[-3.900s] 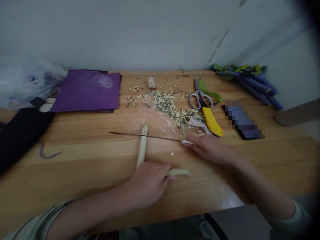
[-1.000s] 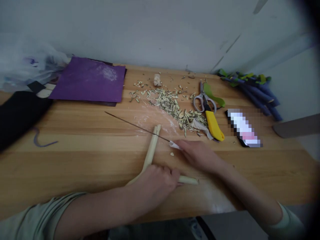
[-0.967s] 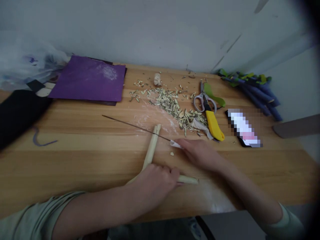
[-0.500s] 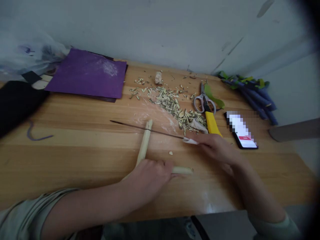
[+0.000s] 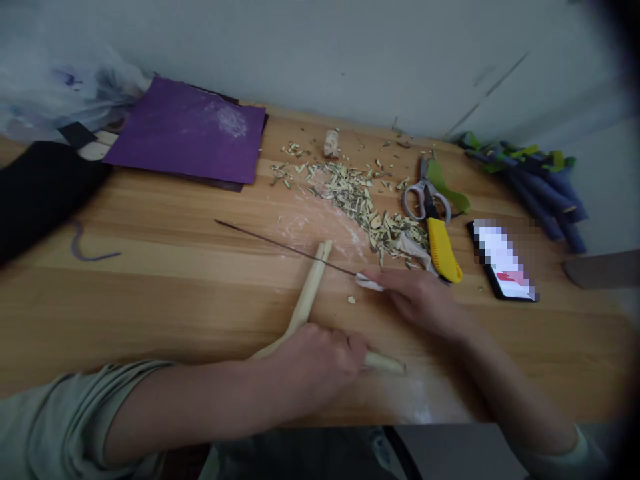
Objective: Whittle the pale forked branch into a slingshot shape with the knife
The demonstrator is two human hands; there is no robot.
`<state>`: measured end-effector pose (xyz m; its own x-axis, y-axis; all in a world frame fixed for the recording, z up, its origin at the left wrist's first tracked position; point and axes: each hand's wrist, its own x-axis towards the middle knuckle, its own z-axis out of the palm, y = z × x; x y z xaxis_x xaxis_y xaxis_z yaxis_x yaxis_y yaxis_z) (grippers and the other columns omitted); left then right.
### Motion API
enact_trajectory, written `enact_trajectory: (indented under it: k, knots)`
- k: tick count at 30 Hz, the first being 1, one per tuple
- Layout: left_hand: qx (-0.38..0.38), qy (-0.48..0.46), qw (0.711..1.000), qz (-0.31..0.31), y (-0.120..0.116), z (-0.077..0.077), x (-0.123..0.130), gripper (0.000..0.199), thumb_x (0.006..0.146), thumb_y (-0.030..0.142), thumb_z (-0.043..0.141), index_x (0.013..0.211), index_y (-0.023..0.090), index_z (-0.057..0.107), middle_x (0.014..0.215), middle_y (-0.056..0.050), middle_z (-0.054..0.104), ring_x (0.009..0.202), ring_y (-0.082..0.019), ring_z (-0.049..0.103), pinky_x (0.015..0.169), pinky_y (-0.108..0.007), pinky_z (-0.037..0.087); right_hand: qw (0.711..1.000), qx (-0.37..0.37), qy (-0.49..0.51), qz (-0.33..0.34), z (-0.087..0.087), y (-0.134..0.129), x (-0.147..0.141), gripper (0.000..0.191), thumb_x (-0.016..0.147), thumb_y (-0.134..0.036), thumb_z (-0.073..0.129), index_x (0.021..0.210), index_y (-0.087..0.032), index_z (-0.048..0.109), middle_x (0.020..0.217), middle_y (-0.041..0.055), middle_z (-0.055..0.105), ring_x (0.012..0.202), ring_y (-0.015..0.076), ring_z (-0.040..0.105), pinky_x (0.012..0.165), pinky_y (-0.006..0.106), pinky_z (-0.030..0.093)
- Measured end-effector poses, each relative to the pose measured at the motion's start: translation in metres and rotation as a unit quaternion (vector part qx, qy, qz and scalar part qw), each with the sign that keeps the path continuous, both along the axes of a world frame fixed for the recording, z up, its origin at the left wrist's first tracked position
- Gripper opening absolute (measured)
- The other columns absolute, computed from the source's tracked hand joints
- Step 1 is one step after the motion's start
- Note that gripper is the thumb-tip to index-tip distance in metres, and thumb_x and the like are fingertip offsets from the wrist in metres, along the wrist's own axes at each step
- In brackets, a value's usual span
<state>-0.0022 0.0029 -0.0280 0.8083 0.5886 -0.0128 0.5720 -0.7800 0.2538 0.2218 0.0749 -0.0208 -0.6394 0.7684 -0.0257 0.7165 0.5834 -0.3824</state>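
A peeled, pale forked stick (image 5: pixel 309 290) lies against the table, its upper prong pointing away from me. My left hand (image 5: pixel 320 360) is wrapped round the fork and the other prong, whose tip sticks out on the right; the junction is mostly hidden under the palm. In my right hand (image 5: pixel 425 300) is a thin dark file (image 5: pixel 267 239) with a white-wrapped handle end. The file lies across the upper prong just below its tip, touching it, with its far end reaching left over the table.
Wood shavings (image 5: pixel 350 193) are heaped beyond the stick. Right of them lie scissors (image 5: pixel 427 193), a yellow-handled cutter (image 5: pixel 443 250), a phone (image 5: pixel 505 260) and a bundle of blue-grey rods (image 5: pixel 545 187). Purple sheets (image 5: pixel 190 137) are at the back left, near a black cloth (image 5: pixel 45 193).
The file has slid leftward across the prong, bringing my right hand closer to the stick. My left hand keeps its grip. The whole view has shifted slightly.
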Motion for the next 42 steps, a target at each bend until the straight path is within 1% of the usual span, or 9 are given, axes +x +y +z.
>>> enact_trajectory:
  k: [7, 12, 16, 19, 24, 30, 35, 39, 42]
  knots:
    - [-0.013, -0.031, 0.998, -0.058, -0.009, 0.006, 0.001, 0.005, 0.075, 0.013, 0.045, 0.079, 0.017, 0.046, 0.062, -0.001, 0.057, 0.048, -0.015, 0.052, 0.041, -0.026, 0.035, 0.993, -0.09, 0.024, 0.074, 0.001, 0.0, -0.001, 0.04, 0.082, -0.01, 0.038, 0.115, -0.026, 0.054, 0.112, 0.0017, 0.061, 0.102, 0.0164, 0.055, 0.085, 0.031, 0.045]
    - [0.023, -0.034, 0.999, 0.002, -0.003, -0.005, 0.0, 0.002, 0.078, 0.015, 0.044, 0.079, 0.016, 0.046, 0.059, -0.002, 0.056, 0.045, -0.016, 0.051, 0.039, -0.027, 0.033, 0.997, -0.064, -0.005, 0.042, 0.007, -0.006, -0.001, 0.037, 0.082, -0.012, 0.04, 0.114, -0.024, 0.054, 0.112, 0.0033, 0.06, 0.101, 0.0186, 0.056, 0.084, 0.031, 0.046]
    - [0.041, -0.021, 0.998, 0.039, 0.008, -0.006, -0.005, 0.007, 0.077, 0.011, 0.042, 0.082, 0.015, 0.046, 0.061, -0.002, 0.057, 0.048, -0.016, 0.053, 0.039, -0.027, 0.033, 0.996, -0.072, -0.022, 0.043, 0.012, -0.001, 0.021, 0.033, 0.082, -0.013, 0.039, 0.107, -0.022, 0.059, 0.105, 0.0043, 0.064, 0.096, 0.0205, 0.059, 0.079, 0.033, 0.048]
    - [0.041, -0.015, 0.999, 0.024, 0.008, -0.003, -0.006, 0.007, 0.077, 0.011, 0.043, 0.083, 0.015, 0.046, 0.061, -0.002, 0.057, 0.048, -0.017, 0.053, 0.039, -0.027, 0.033, 0.997, -0.059, -0.026, 0.034, 0.008, 0.002, 0.024, 0.03, 0.082, -0.012, 0.039, 0.101, -0.02, 0.061, 0.099, 0.0048, 0.066, 0.089, 0.0199, 0.062, 0.072, 0.03, 0.05]
    - [0.03, -0.014, 0.999, 0.009, 0.005, 0.001, -0.005, 0.007, 0.075, 0.01, 0.044, 0.076, 0.017, 0.044, 0.058, -0.001, 0.056, 0.045, -0.016, 0.052, 0.038, -0.027, 0.032, 0.999, -0.022, -0.014, 0.025, 0.002, -0.003, 0.005, 0.033, 0.081, -0.011, 0.039, 0.105, -0.022, 0.059, 0.104, 0.004, 0.064, 0.096, 0.0202, 0.059, 0.079, 0.032, 0.048]
    - [0.018, -0.02, 0.999, 0.027, 0.009, 0.001, -0.005, 0.008, 0.076, 0.01, 0.043, 0.079, 0.017, 0.045, 0.059, -0.001, 0.056, 0.045, -0.016, 0.052, 0.038, -0.027, 0.031, 0.999, -0.02, -0.03, 0.02, 0.01, -0.003, 0.02, 0.031, 0.08, -0.01, 0.04, 0.1, -0.022, 0.061, 0.098, 0.0041, 0.066, 0.088, 0.0187, 0.062, 0.072, 0.027, 0.05]
    - [0.013, -0.031, 0.999, 0.01, 0.004, 0.001, 0.0, 0.007, 0.076, 0.01, 0.043, 0.078, 0.016, 0.044, 0.059, -0.002, 0.056, 0.045, -0.016, 0.051, 0.038, -0.027, 0.031, 1.0, -0.013, -0.02, 0.021, 0.008, -0.009, 0.006, 0.036, 0.081, -0.013, 0.039, 0.113, -0.023, 0.055, 0.109, 0.0041, 0.062, 0.095, 0.0198, 0.059, 0.077, 0.032, 0.049]
    - [0.011, -0.02, 0.999, 0.038, 0.009, 0.003, -0.002, 0.007, 0.078, 0.011, 0.041, 0.082, 0.015, 0.045, 0.059, -0.002, 0.057, 0.045, -0.016, 0.053, 0.037, -0.026, 0.03, 0.999, 0.0, -0.033, -0.004, 0.009, -0.003, 0.02, 0.033, 0.081, -0.012, 0.039, 0.105, -0.02, 0.06, 0.094, 0.0061, 0.068, 0.081, 0.0195, 0.064, 0.067, 0.029, 0.051]
    - [0.013, -0.017, 1.0, 0.019, 0.009, 0.002, -0.004, 0.008, 0.076, 0.009, 0.042, 0.081, 0.016, 0.045, 0.059, -0.001, 0.057, 0.044, -0.017, 0.053, 0.037, -0.027, 0.03, 1.0, -0.011, -0.01, 0.0, 0.007, -0.002, 0.014, 0.033, 0.08, -0.01, 0.039, 0.103, -0.021, 0.061, 0.1, 0.0047, 0.066, 0.09, 0.019, 0.061, 0.074, 0.029, 0.049]
